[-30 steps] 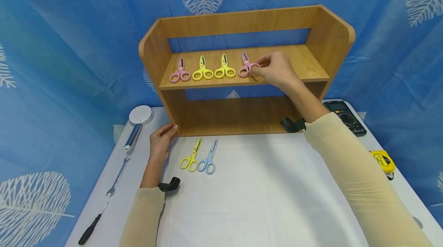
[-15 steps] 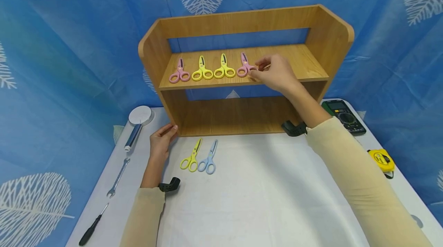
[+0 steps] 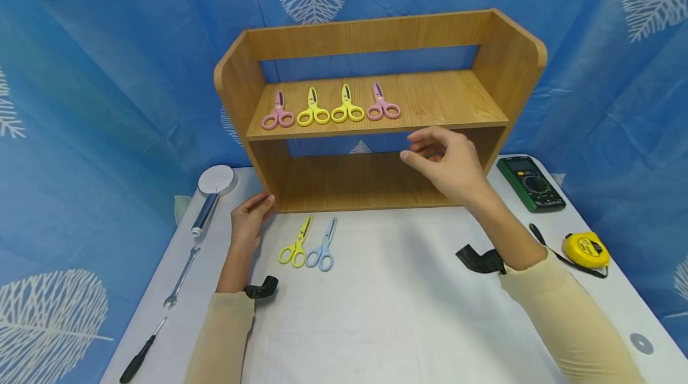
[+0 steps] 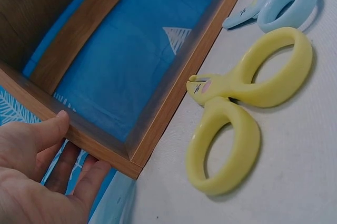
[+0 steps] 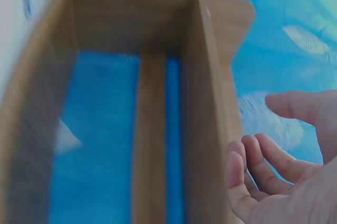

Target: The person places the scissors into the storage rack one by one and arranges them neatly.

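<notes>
My left hand (image 3: pixel 249 220) holds the lower left corner of a two-level wooden desk shelf (image 3: pixel 376 127); in the left wrist view its fingertips (image 4: pixel 62 120) lie against the side board. My right hand (image 3: pixel 448 163), fingers loosely bent and holding nothing, hovers in front of the shelf's right half. On the upper board lie pink scissors (image 3: pixel 278 116) at the left, two yellow scissors (image 3: pixel 313 113) in the middle and another pair of pink scissors (image 3: pixel 383 108) on the right. Yellow scissors (image 3: pixel 295 246) and light blue scissors (image 3: pixel 322 252) lie on the table before the shelf.
Along the table's left side are a round white item with a blue handle (image 3: pixel 206 214), a wrench (image 3: pixel 181 279) and a screwdriver (image 3: pixel 141 357). At the right lie a multimeter (image 3: pixel 531 184), a yellow tape measure (image 3: pixel 586 249) and a grey disc (image 3: pixel 641 343).
My right hand has let go of the right-hand pink scissors on the upper board and moved down and toward me. The left hand has stayed at the shelf's corner.
</notes>
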A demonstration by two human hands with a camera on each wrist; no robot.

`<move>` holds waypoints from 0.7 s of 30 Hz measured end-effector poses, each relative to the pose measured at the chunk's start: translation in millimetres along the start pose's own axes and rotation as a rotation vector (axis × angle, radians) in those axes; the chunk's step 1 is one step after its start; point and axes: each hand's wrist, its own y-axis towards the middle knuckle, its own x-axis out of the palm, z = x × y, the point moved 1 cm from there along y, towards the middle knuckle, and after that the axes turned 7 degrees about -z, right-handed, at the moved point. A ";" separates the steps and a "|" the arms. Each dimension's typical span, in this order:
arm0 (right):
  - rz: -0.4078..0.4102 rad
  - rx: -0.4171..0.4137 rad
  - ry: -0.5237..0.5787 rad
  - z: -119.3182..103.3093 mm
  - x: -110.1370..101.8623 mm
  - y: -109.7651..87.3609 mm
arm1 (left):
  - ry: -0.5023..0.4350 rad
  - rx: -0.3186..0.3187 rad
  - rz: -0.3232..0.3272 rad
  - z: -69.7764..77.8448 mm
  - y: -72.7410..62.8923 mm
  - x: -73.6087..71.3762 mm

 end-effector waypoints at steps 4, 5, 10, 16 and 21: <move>-0.093 -0.003 0.087 11.7 26.6 -15.9 | 0.007 0.010 0.004 0.6 0.7 -0.3; -0.114 -0.004 0.100 14.5 34.5 -18.8 | 0.012 0.012 0.003 0.7 1.0 -0.4; -0.186 0.016 0.119 29.1 80.1 -29.6 | 0.009 0.016 0.005 0.9 1.3 0.4; -0.246 0.090 0.133 51.0 134.6 -33.0 | 0.009 0.018 0.005 -0.2 0.0 2.6; -0.302 0.104 0.126 66.4 174.2 -35.0 | 0.016 0.007 0.008 -1.4 -1.5 2.4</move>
